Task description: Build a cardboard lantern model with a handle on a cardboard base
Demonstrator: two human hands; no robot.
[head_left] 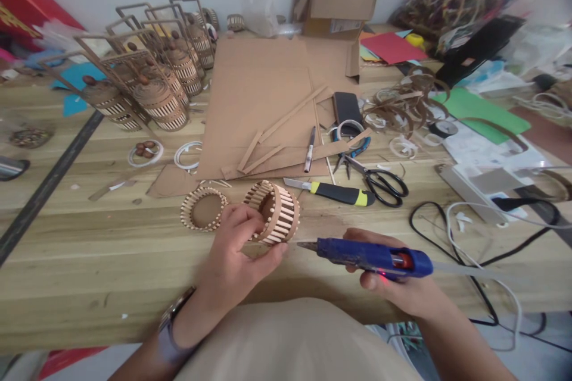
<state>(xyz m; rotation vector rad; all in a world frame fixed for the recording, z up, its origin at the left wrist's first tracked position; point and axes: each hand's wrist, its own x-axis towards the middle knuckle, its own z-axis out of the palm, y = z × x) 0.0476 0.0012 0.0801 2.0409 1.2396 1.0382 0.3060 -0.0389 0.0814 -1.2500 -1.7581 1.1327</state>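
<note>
Wooden table, cluttered. Left hand pinches small basket on the near side, fingers inside, thumb against outer wall. Likely light, stiff, fragile at its sticks; best held gently round the wall. Right hand wraps glue gun, nozzle just beside basket.

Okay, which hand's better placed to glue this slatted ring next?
Probably the right: your right hand holds the blue glue gun, nozzle towards the slatted ring, while your left hand grips that ring.

The wooden table bears a cardboard sheet, a utility knife, scissors and lidded containers.
</note>
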